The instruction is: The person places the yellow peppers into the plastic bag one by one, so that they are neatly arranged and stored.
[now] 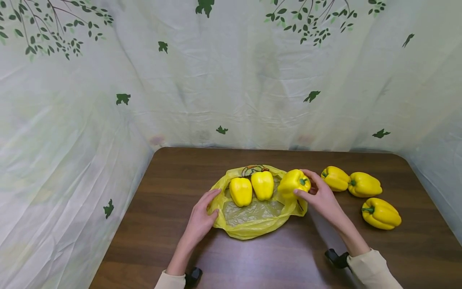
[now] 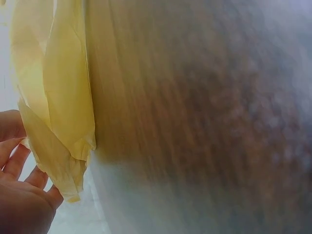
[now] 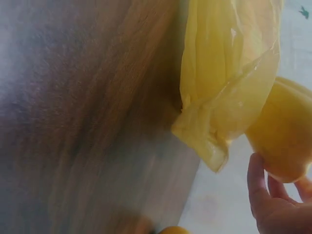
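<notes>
A yellow plastic bag (image 1: 249,232) lies with its mouth spread wide, and two yellow bell peppers (image 1: 241,192) (image 1: 262,185) sit side by side inside it. My left hand (image 1: 203,212) pinches the bag's left rim; in the left wrist view the fingers of that hand (image 2: 24,195) are at the bag's crumpled edge (image 2: 63,112). With thumb and fingers my right hand (image 1: 321,198) grips another yellow bell pepper (image 1: 291,184) over the bag's right rim, its green stem facing the hand. The right wrist view shows this pepper (image 3: 285,131) beside the bag's folded corner (image 3: 209,131).
Three more yellow bell peppers lie to the right on the brown wooden table (image 1: 173,172): two touching ones (image 1: 336,179) (image 1: 366,185) farther back and one (image 1: 382,214) nearer. A pale leaf-patterned curtain (image 1: 234,92) hangs behind the table and along its sides.
</notes>
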The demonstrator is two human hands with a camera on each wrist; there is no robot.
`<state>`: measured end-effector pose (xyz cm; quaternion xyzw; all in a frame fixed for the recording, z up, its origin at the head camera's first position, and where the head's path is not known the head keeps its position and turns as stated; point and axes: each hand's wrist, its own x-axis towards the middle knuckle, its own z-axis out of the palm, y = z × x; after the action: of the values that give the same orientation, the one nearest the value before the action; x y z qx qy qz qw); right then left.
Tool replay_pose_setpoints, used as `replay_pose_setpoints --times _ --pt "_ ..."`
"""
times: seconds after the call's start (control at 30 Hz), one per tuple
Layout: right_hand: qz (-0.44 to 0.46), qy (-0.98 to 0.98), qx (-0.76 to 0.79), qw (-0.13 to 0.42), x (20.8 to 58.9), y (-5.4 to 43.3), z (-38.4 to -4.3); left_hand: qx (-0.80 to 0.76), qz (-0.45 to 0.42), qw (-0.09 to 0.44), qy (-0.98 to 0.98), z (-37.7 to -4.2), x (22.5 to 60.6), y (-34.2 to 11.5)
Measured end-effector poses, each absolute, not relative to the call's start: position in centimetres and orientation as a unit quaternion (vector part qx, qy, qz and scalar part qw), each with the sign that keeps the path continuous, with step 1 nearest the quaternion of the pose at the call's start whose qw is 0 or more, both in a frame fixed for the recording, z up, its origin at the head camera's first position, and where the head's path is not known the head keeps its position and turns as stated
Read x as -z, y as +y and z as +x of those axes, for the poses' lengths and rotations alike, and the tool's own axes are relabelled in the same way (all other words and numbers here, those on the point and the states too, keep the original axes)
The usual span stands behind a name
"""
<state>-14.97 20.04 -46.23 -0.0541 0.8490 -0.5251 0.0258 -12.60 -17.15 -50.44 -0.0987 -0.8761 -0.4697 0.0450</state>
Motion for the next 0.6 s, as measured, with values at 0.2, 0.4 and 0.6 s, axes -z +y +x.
replay_pose_setpoints --times 0.2,0.4,0.6 --pt "-0.043 0.854 0.518 0.037 46.8 19.3 -16.3 0.468 -0.097 0.041 -0.877 -12.6 50.6 -17.2" --pt "-0.058 0.858 0.507 0.049 47.2 18.7 -17.3 0.463 -0.111 0.055 -0.877 -12.6 50.6 -17.2" --pt "-0.061 0.869 0.489 0.054 47.8 18.4 -17.8 0.462 -0.121 0.061 -0.877 -12.6 50.6 -17.2"
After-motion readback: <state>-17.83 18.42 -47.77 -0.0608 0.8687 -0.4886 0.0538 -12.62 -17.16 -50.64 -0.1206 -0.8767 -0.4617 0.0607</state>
